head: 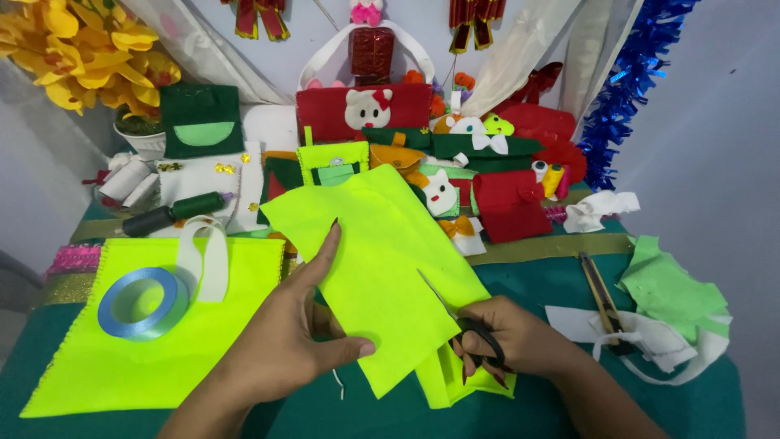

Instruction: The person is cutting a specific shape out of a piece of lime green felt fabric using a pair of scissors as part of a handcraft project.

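Gripping black-handled scissors (471,325) in the right hand (520,337), fingers curled shut through the loops, blades angling up and left into the lower right edge of a neon yellow-green felt sheet (378,260). Cutting apparently just begun: blades only a short way into the felt, most of the sheet lying uncut ahead of them, a narrower strip of the same felt (455,382) hanging below the scissors near the table edge. Pinching the sheet with the left hand (288,345), thumb pressing on top near the lower edge, index finger stretching up along the left side, remaining fingers hidden beneath. Holding the felt lifted and tilted just above the green table (528,280). Lying further left, a larger neon felt bag (138,358) with a white handle, carrying a roll of blue ribbon (140,302). Resting to the right, a utility knife (600,297) beside white and pale green felt scraps (674,305). Crowding the back, finished felt bags and yellow flowers (85,49).
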